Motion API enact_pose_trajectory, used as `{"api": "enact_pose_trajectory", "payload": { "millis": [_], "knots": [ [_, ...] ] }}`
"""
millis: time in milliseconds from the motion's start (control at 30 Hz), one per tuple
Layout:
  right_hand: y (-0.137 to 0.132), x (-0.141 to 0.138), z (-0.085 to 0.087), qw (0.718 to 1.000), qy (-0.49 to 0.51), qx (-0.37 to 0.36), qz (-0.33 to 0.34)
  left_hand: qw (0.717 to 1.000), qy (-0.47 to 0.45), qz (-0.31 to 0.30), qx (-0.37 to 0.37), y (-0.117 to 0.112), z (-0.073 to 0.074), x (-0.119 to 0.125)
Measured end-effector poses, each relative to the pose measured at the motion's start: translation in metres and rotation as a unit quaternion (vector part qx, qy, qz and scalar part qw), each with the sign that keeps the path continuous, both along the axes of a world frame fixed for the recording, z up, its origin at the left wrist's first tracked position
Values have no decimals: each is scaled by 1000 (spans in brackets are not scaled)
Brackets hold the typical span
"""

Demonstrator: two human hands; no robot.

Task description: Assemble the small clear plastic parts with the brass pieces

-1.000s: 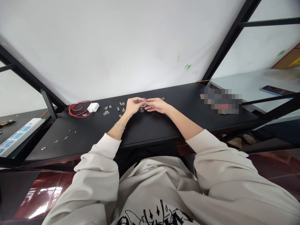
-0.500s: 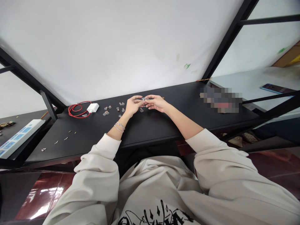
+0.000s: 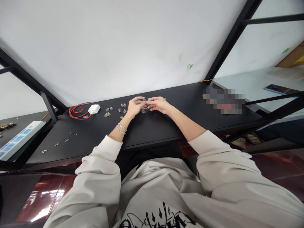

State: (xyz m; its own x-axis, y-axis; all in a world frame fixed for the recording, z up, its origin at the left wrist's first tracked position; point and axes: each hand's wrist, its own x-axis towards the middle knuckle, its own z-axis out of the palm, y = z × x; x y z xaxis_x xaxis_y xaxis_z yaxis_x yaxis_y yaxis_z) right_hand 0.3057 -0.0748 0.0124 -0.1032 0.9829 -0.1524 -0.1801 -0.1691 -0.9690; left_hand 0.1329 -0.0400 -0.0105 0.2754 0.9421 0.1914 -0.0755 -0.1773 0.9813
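Observation:
My left hand (image 3: 136, 107) pinches a small clear piece (image 3: 144, 100), which looks like an earphone shell, between thumb and fingertips. Close beside it, my right hand (image 3: 158, 104) has its fingers closed on a second clear piece (image 3: 148, 99), partly covered by the fingertips. Another clear shell (image 3: 143, 111) lies on the black tabletop (image 3: 152, 129) just below the hands. Left of my left hand, several similar shells (image 3: 124, 111) are scattered, some with copper-coloured parts. Fine detail of the held pieces is too small to make out.
A white charger (image 3: 94, 109) with a coiled red cable (image 3: 74, 111) lies to the left. Several tiny metallic parts (image 3: 66, 140) are nearer the left front. A blurred-out object (image 3: 224, 101) rests at the right. A white power strip (image 3: 21, 139) stands beyond the left frame post.
The hands have drawn slightly apart at the fingertips, and the clear pieces between them now show separately. Both arms stay in nearly the same place.

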Motion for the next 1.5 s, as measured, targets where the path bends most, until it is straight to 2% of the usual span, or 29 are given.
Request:
{"api": "enact_pose_trajectory", "payload": {
  "millis": [133,1000,1500],
  "knots": [
    [-1,-1,0,1000,-4,4,-27,1000,4,4,5,0,-1,0],
    [6,4,-10,998,-34,41,36,1000,22,6,1,-3,4,0],
    [5,4,-6,998,-45,40,21,1000,20,-4,19,3,-2,-2]
  ]
}}
